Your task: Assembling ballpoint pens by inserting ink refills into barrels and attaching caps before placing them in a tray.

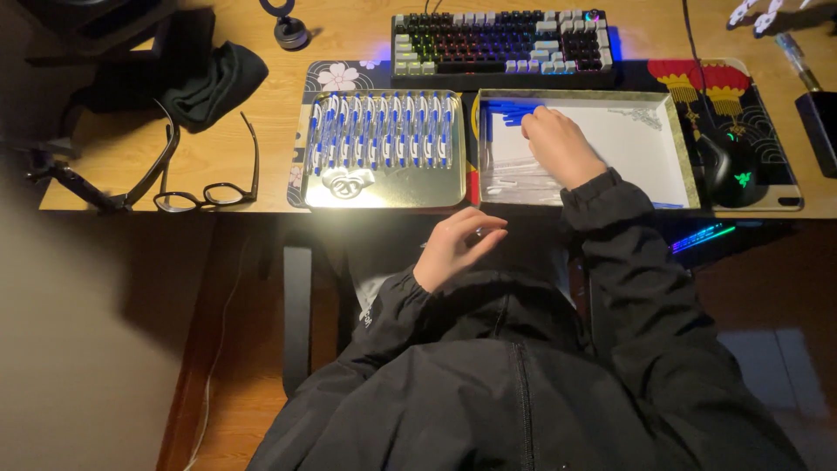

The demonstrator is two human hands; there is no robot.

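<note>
My right hand [558, 144] reaches into a white shallow box [641, 144] on the desk, its fingers over a small pile of blue pen caps [507, 111] in the box's far left corner. Clear pen parts [514, 179] lie near the box's front left. My left hand [458, 244] hovers below the desk edge, fingers curled around a small dark object that I cannot make out. A gold metal tray [384, 192] to the left holds a row of several blue and white pens [384, 131].
A backlit keyboard [501, 44] sits behind the tray and box. A black mouse [732, 170] rests on the patterned mat at right. Black glasses [205, 187] and a dark cloth [205, 78] lie at left.
</note>
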